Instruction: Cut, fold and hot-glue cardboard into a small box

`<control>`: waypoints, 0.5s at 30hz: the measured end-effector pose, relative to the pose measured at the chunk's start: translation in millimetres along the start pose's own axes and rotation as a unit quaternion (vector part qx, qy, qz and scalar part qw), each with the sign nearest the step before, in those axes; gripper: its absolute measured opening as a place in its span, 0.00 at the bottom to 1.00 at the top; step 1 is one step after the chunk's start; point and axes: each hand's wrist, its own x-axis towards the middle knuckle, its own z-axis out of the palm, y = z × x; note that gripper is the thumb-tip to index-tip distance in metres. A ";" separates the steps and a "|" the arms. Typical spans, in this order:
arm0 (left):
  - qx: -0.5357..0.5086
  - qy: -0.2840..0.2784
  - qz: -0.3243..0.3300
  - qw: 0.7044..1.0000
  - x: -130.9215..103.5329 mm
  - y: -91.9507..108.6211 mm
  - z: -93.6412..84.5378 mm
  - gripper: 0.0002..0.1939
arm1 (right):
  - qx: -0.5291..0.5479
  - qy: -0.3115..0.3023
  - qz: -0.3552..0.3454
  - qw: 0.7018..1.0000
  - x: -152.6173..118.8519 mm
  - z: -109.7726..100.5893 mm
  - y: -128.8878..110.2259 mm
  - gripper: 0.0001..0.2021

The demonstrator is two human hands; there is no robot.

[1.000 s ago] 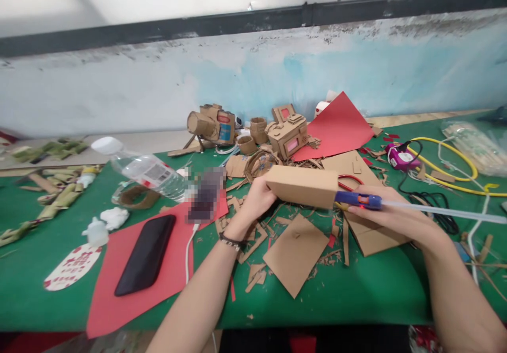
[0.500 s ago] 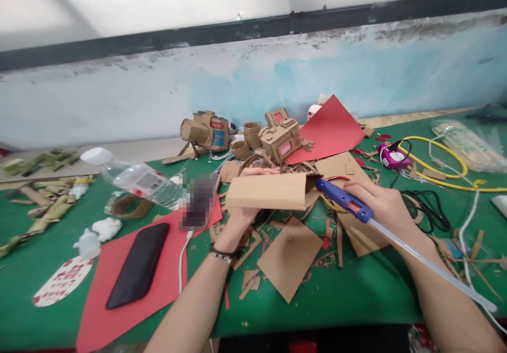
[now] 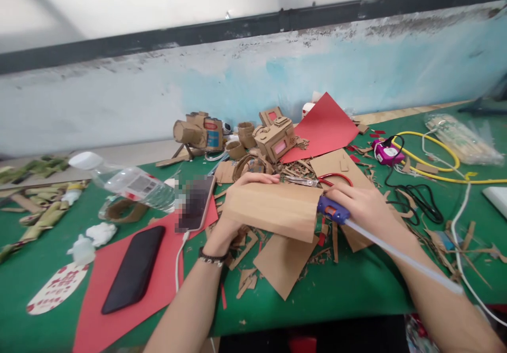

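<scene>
Grasps a box (image 3: pixel 273 210) in the left hand (image 3: pixel 253 178), from its left and far sides, above the near middle of the table (image 3: pixel 317 303). Grips a glue gun (image 3: pixel 333 209) in the right hand (image 3: pixel 362 205), with the front at the box's right end; cannot tell whether touching. Has a card (image 3: pixel 283 266) below the box, scissors (image 3: pixel 304 182) just beyond, a bottle (image 3: pixel 137 185) to the left.

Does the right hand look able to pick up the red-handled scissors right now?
Probably not yet: the right hand holds the blue glue gun, which would likely need setting down first. The red-handled scissors lie just beyond that hand, in view.
</scene>
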 end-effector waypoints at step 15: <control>0.151 0.065 -0.044 0.985 -6.6 -29.4 -15.2 0.21 | 0.031 0.046 0.048 0.997 1.2 1.5 -15.1 0.10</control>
